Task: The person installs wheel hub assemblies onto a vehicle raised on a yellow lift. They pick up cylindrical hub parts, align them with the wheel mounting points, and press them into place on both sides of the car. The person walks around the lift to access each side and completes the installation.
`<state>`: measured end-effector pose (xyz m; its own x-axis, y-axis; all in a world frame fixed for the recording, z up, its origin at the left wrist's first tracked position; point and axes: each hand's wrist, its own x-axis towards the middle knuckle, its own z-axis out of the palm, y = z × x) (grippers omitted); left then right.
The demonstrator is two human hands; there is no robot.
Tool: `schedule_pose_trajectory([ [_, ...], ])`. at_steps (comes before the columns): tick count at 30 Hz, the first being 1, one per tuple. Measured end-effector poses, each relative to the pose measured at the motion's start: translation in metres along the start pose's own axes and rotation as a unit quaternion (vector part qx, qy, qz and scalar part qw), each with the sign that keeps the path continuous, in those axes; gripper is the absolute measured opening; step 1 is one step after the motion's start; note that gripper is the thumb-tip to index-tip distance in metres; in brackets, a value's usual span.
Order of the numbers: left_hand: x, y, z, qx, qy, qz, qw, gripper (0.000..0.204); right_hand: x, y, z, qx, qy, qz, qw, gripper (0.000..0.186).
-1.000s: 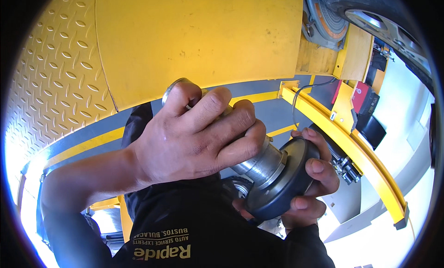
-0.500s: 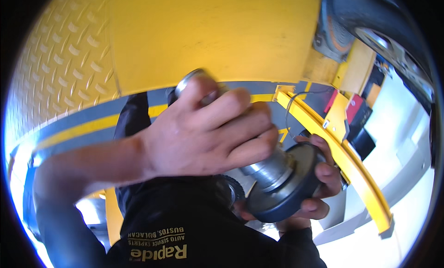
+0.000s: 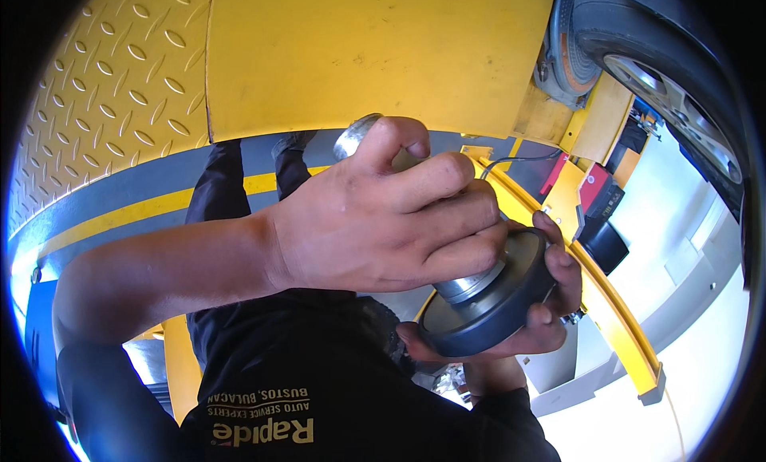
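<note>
Silver metal shows at both ends of the left hand (image 3: 359,215), which wraps around the middle of a metal part (image 3: 471,288) held in front of the person's body. Those fingers are curled closed over it, the back of the hand toward the camera; the thumb is hidden. A bright rounded end (image 3: 349,140) stands out beyond the top finger. Whether it and the lower silver collar are one piece cannot be told, since the hand covers the stretch between.

At its lower right the part widens into a dark round disc (image 3: 511,290), tilted. The right hand (image 3: 546,330) cradles this disc from beneath and from the outer side, its fingers (image 3: 565,266) partly bent around the rim and touching it.

Just below is the person's black shirt (image 3: 319,366); dark trousers (image 3: 215,183) show past the left forearm. Along the top runs a smooth yellow panel (image 3: 367,55), with a yellow tread plate (image 3: 120,103) to its left. A tyre (image 3: 606,27) on a silver wheel (image 3: 678,103) fills the upper right corner. Beyond the right hand a yellow bar (image 3: 622,334) slants down, with a red and black box (image 3: 594,187) near its upper end.
</note>
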<state>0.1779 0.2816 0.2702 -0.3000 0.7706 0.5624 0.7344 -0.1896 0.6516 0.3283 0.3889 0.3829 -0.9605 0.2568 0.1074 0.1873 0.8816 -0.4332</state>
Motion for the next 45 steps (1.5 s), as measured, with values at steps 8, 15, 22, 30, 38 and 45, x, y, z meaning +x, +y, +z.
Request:
schedule_pose_trajectory([
  [8,-0.009,0.003,-0.013,0.006,-0.011,-0.002,1.0,0.026,0.005,0.0,-0.001,-0.003,-0.024,-0.097,0.995,0.092],
  [15,-0.005,-0.033,-0.029,-0.037,-0.098,-0.072,0.992,0.049,0.062,-0.009,0.018,0.06,-0.038,0.015,0.997,0.1],
  [22,0.022,-0.118,-0.049,-0.303,-0.007,-0.248,0.92,0.066,0.149,-0.001,0.047,0.064,0.04,-0.041,0.996,0.091],
  [30,0.096,-0.198,-0.096,-0.029,-0.008,-0.099,0.995,0.069,0.153,0.009,0.049,0.135,0.082,-0.033,0.987,0.082],
  [38,0.159,-0.226,-0.101,-0.022,-0.014,-0.093,0.995,0.054,0.2,0.044,0.065,0.044,0.145,-0.038,0.988,0.091],
  [45,0.194,-0.216,-0.106,-0.117,-0.058,-0.099,0.987,0.075,0.219,0.073,0.081,0.071,0.189,-0.067,0.977,0.092],
])
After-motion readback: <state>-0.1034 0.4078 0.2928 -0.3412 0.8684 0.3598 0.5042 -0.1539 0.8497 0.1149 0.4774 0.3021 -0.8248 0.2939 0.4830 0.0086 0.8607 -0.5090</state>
